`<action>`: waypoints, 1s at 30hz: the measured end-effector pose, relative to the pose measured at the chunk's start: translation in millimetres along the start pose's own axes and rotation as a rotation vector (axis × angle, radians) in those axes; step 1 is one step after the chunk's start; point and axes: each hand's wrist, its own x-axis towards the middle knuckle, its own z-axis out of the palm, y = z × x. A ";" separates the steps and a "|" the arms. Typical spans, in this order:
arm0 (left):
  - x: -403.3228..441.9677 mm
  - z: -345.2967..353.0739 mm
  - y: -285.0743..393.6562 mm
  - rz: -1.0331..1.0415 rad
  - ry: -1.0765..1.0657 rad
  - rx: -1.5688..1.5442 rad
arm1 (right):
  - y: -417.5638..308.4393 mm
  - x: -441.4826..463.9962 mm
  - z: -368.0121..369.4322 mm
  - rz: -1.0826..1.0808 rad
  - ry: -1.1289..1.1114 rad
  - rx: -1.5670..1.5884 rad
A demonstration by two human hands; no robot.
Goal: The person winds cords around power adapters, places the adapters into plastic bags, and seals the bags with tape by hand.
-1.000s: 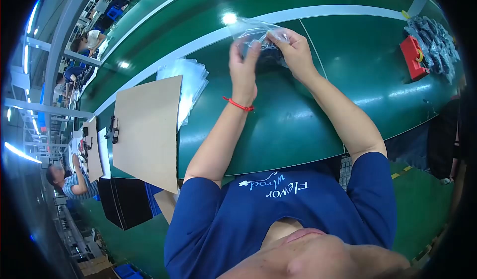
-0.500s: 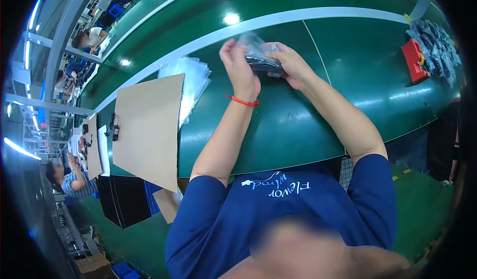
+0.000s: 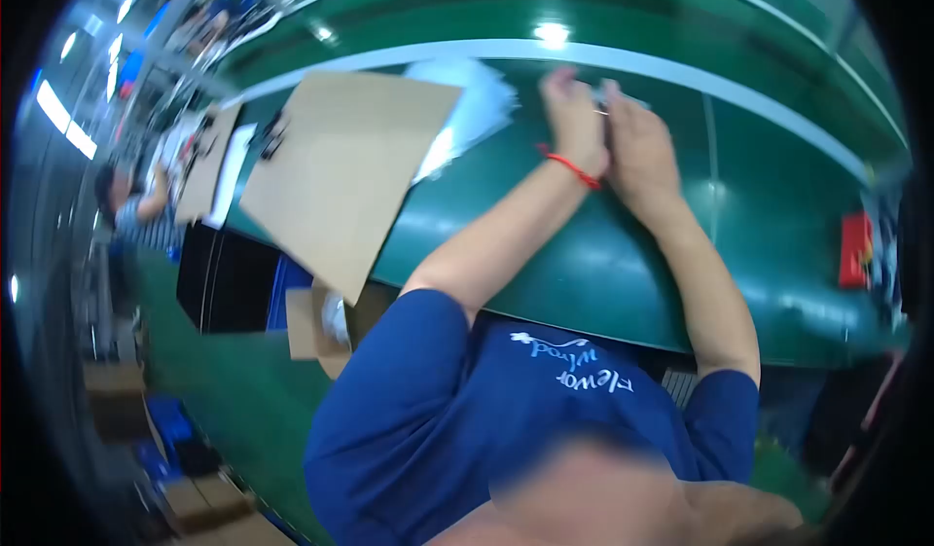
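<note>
My left hand [image 3: 576,118], with a red cord at its wrist, and my right hand [image 3: 642,152] are close together above the green table [image 3: 525,244]. Between them is a clear plastic bag [image 3: 600,98] around something dark, and both hands are closed on it. Most of the bag is hidden behind the fingers, and motion blurs what shows. Left of my hands, a fan of clear plastic bags [image 3: 477,108] lies partly under a brown cardboard sheet [image 3: 350,162].
A red bin [image 3: 855,251] stands at the right with bagged items beside it. Small black items [image 3: 273,135] lie on the cardboard's left edge. An open carton [image 3: 309,327] sits below the table edge. Another person [image 3: 136,200] works at the far left.
My view has turned left, so the table's things appear shifted. My right hand has come up against my left, its fingers straighter, and the bag between them is now mostly covered.
</note>
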 end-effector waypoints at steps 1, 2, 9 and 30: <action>-12.9 5.8 13.1 -0.158 0.022 -0.057 | -4.7 4.5 -9.9 0.161 -0.094 0.026; -6.8 3.3 -2.4 -0.218 -0.064 -0.153 | -4.6 8.0 -22.6 0.324 -0.200 0.040; 40.6 -47.3 70.1 0.314 -0.297 0.535 | 66.8 6.1 -29.6 0.496 -0.127 0.045; 223.6 -516.3 249.1 0.212 0.621 1.881 | 325.2 -172.9 -195.9 0.775 -0.299 -0.719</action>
